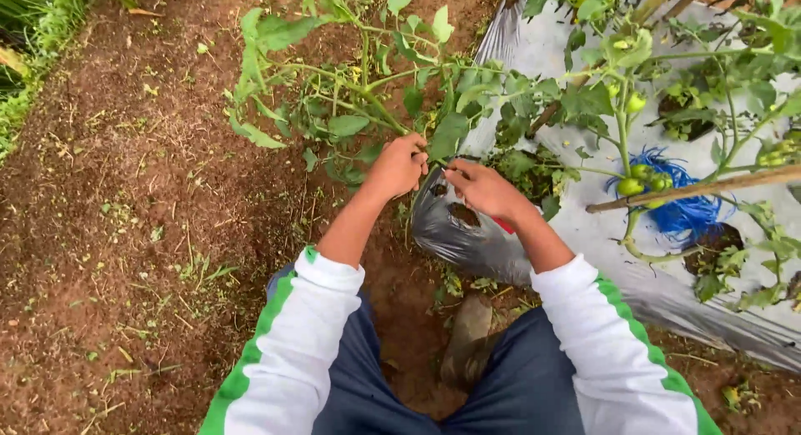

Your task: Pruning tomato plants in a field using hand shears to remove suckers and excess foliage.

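Where both hands pinch it, the stem [380, 110] is thin, green, leafy.

Sleeves [317, 318] white with green side stripes. Trousers [517, 393] dark navy. Soil [125, 218] reddish brown, flecked with small green weeds and straw bits. Plant leaves [334, 122] mid green, stems paler. Small tomatoes [636, 178] light green, unripe. Mulch sheet [584, 226] silver-grey, glossy, darker in folds. Cord bundle [688, 210] bright blue. Stake [709, 187] tan brown. Grass [33, 18] vivid green.
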